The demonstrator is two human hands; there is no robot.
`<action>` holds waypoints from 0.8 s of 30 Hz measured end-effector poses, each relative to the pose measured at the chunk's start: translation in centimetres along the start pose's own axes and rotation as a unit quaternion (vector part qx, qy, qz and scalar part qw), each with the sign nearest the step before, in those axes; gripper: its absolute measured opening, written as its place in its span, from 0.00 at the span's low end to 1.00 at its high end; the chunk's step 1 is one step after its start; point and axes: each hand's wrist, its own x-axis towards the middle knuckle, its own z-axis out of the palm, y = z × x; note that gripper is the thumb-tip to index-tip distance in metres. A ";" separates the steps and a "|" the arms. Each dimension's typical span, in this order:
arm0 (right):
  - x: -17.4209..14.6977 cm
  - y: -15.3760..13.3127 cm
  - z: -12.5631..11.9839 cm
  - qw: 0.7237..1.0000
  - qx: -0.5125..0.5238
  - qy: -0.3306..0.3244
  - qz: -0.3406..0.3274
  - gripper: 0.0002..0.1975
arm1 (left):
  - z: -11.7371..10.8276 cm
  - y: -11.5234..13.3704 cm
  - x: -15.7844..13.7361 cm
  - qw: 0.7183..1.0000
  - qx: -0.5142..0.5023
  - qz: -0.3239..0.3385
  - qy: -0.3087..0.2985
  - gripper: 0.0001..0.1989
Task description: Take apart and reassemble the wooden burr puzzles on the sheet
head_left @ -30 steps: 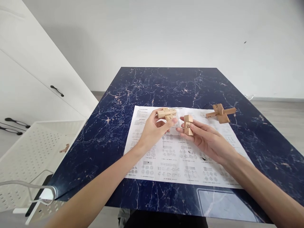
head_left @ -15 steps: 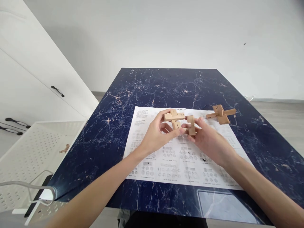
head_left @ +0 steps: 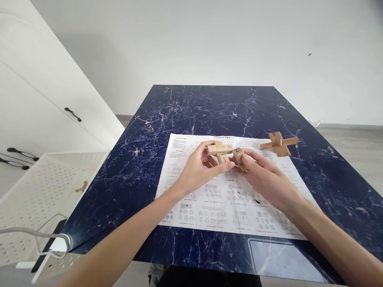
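Note:
My left hand point(head_left: 203, 161) is closed around several interlocked wooden puzzle pieces point(head_left: 220, 149) that form a cross shape, thumb along the near side. My right hand point(head_left: 261, 169) pinches a single notched wooden puzzle piece point(head_left: 239, 158), with a dark mark like a 2 on its upper end. That piece is tilted, close beside the right end of the cross; whether they touch I cannot tell. Both hands are above a printed instruction sheet point(head_left: 209, 211) covered in small diagrams.
Right of the sheet's far corner rests another assembled wooden cross puzzle point(head_left: 279, 144). The dark blue marbled table point(head_left: 191, 107) carries everything. A white perforated basket point(head_left: 50, 179) at the left holds a small wooden piece point(head_left: 81, 187). A clear rectangular panel point(head_left: 284, 259) lies at the near edge.
My right hand has turned the single notched piece, so its marked end now faces up and its thumb lies across it. The left hand holds nearly still.

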 end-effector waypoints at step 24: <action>0.2 -0.3 0.2 0.996 0.048 0.068 -0.014 0.19 | -0.3 -0.3 0.1 0.985 -0.124 -0.048 -0.107 0.29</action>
